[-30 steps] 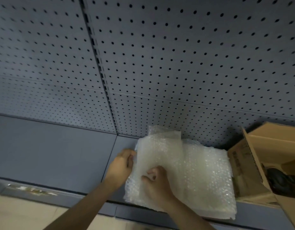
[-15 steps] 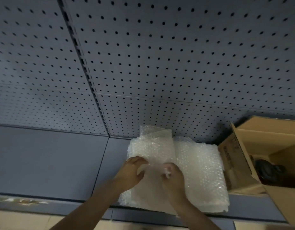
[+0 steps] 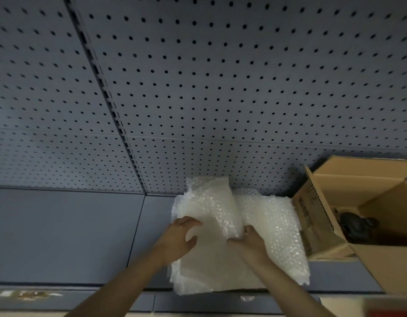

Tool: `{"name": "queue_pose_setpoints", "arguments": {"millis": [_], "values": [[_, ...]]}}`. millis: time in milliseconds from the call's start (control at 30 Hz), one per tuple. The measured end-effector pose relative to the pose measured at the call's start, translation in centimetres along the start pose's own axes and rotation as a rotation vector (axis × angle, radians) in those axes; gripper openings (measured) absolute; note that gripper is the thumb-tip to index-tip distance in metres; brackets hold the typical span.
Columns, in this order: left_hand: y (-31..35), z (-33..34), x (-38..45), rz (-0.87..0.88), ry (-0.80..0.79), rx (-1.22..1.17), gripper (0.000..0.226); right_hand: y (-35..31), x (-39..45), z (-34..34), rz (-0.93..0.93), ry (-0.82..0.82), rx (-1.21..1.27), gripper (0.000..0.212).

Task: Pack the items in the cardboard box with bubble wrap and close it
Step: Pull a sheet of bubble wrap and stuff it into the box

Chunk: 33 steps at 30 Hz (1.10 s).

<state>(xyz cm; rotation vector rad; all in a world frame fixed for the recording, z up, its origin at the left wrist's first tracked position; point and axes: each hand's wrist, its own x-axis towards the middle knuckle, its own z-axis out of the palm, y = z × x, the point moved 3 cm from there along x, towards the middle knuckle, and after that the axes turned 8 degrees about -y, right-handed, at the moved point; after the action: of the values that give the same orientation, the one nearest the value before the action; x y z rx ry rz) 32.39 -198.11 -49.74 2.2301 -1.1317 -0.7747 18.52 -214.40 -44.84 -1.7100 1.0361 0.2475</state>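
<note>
So on the grey shelf (image 3: 67, 234), in front of the pegboard back wall (image 3: 221, 88), there's a stack of bubble wrap (image 3: 275, 227) sheets sitting mid-frame. Left hand (image 3: 178, 236) has its thumb and fingers curled round the edge of the top sheet, pinching it, and the right hand (image 3: 249, 242) is doing the same just beside it, fingers clenched into the plastic where the sheet bunches up. Over on the right is the cardboard box (image 3: 317, 216), flaps open, touching the side of the wrap pile, with something dark (image 3: 356, 227) lying down inside it; can't tell what it is. Compared to half a second ago, the top sheet is lifted and folded up higher between the two hands, and the hands sit a bit further apart on it. Box hasn't moved.
</note>
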Motion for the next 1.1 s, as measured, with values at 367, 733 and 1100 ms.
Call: {"name": "queue_pose_setpoints", "arguments": {"millis": [367,733,1100], "values": [[2.7,0.0,0.8,0.119,-0.029,0.022,0.039,0.1,-1.3,-2.5,-0.566,0.532,-0.909,0.055],[3.6,-1.1,-0.2,0.207,0.139,-0.006,0.034,3.5,-1.7,3.8,-0.6,0.428,-1.072,0.043],[2.4,-1.7,0.3,0.181,-0.029,0.036,0.049,3.5,-2.6,4.9,-0.287,0.269,-0.965,0.126]]}}
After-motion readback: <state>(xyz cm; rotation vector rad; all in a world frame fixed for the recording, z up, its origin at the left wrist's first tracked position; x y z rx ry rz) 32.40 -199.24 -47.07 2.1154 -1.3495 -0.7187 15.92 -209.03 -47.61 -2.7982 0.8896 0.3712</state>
